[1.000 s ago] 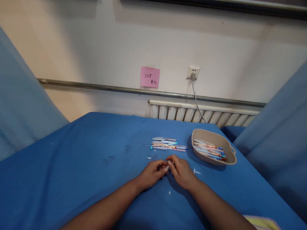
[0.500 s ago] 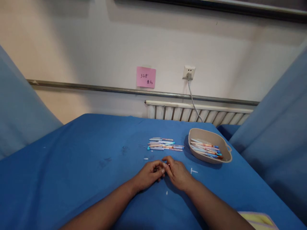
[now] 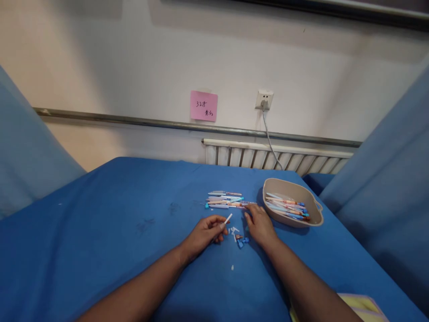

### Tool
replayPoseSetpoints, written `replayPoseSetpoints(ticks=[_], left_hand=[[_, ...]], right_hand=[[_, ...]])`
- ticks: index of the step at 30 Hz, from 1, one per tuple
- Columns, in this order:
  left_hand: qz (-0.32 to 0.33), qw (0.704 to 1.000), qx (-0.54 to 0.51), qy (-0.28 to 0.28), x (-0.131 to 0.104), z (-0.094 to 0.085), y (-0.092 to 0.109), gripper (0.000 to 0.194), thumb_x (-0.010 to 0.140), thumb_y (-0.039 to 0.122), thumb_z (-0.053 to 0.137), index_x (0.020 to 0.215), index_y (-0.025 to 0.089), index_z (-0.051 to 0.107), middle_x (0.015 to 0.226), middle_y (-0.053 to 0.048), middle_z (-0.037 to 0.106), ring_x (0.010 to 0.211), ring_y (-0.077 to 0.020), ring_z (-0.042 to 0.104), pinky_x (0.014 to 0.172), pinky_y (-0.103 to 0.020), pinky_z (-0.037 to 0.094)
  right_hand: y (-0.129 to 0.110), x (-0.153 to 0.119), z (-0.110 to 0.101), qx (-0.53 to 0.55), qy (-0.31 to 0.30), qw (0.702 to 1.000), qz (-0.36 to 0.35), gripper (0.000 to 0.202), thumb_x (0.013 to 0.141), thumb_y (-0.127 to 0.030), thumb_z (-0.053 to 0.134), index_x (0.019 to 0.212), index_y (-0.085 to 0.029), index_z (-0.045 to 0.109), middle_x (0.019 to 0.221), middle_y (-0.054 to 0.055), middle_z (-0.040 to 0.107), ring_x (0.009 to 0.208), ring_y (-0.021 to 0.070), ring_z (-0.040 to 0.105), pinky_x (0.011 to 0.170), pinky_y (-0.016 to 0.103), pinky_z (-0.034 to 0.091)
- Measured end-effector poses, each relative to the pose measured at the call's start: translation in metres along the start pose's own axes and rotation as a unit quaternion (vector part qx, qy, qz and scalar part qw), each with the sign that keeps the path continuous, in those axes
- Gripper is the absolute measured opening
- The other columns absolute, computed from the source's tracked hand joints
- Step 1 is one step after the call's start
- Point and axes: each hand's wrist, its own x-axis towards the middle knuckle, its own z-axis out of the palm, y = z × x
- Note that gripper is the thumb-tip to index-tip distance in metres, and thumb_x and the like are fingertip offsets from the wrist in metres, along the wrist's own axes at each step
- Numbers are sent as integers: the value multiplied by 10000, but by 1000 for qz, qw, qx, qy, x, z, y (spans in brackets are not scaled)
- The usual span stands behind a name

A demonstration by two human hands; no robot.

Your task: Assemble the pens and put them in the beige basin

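My left hand is closed, with a thin white stick pinched between thumb and fingers and slanting up to the right. My right hand has its fingers stretched forward and the thumb apart. Its fingertips are at the right end of a loose pile of pens; whether they touch one is unclear. On the cloth between the hands lie several small white pieces, a brown-orange piece and blue caps. One white bit lies apart, closer to me.
A beige basket holding more pens stands right of the pile. Blue cloth covers the table. Blue curtains hang at both sides. A radiator and a corded wall socket are behind. A yellow item lies at lower right.
My hands were together and have parted. The right moved up to the pens. The white stick now shows in my left hand, and blue, brown and white pieces now show between the hands.
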Motion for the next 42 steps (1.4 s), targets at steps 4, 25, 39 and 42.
replayPoseSetpoints(ticks=[4, 25, 39, 42], left_hand=[[-16, 998, -53, -5, 1, -4, 0, 378, 780, 430, 619, 999, 127, 567, 814, -64, 659, 618, -117, 590, 576, -222, 443], [-4, 999, 5, 38, 7, -9, -5, 352, 740, 432, 637, 918, 136, 569, 758, -33, 646, 524, -90, 536, 512, -202, 408], [106, 951, 284, 57, 2, -14, 0, 244, 833, 341, 488, 924, 186, 654, 793, -11, 646, 741, -165, 564, 668, -229, 422], [121, 943, 308, 43, 1, -13, 3, 244, 848, 321, 467, 928, 188, 655, 835, -12, 653, 786, -171, 572, 708, -232, 419]], right_hand=[[11, 1, 2, -47, -29, 998, 12, 313, 835, -174, 450, 1128, -144, 556, 1109, 113, 594, 1046, 234, 505, 920, 323, 355], [0, 1, -6, -141, -107, 983, 39, 142, 857, -265, 486, 899, -176, 589, 963, 93, 599, 916, 220, 521, 817, 309, 345], [4, 0, 10, 278, -48, 958, 53, 259, 821, -416, 476, 773, -189, 591, 604, -12, 557, 545, 132, 507, 514, 232, 390], [1, 0, 9, 307, -63, 948, 55, 267, 795, -425, 511, 757, -182, 614, 589, -18, 548, 524, 122, 494, 506, 226, 380]])
